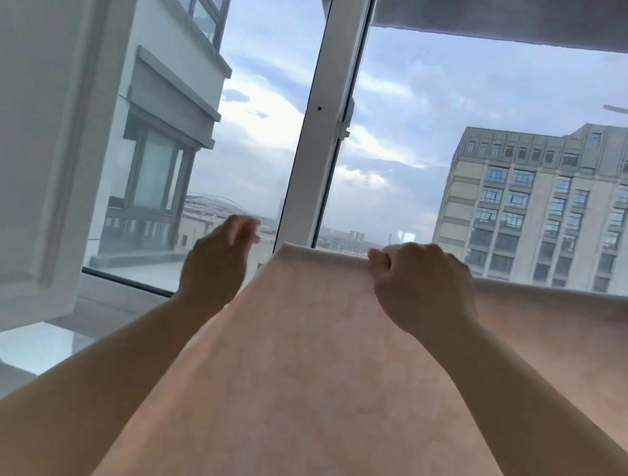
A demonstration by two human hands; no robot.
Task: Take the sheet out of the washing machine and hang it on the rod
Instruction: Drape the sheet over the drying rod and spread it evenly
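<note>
A pale pink sheet (pixel 305 360) hangs stretched in front of me, its top fold running level from the centre to the right edge of the view. The rod under that fold is hidden by the cloth. My right hand (pixel 419 287) grips the top fold near its left end, fingers curled over it. My left hand (pixel 218 259) is raised just left of the sheet's left edge, fingers loosely curled and blurred; it holds nothing that I can see. The washing machine is out of view.
A big window with a white upright frame (pixel 323 116) stands right behind the sheet. A white cabinet door (pixel 24 109) hangs open at the left. A white sill (pixel 107 312) runs below the glass. Buildings show outside.
</note>
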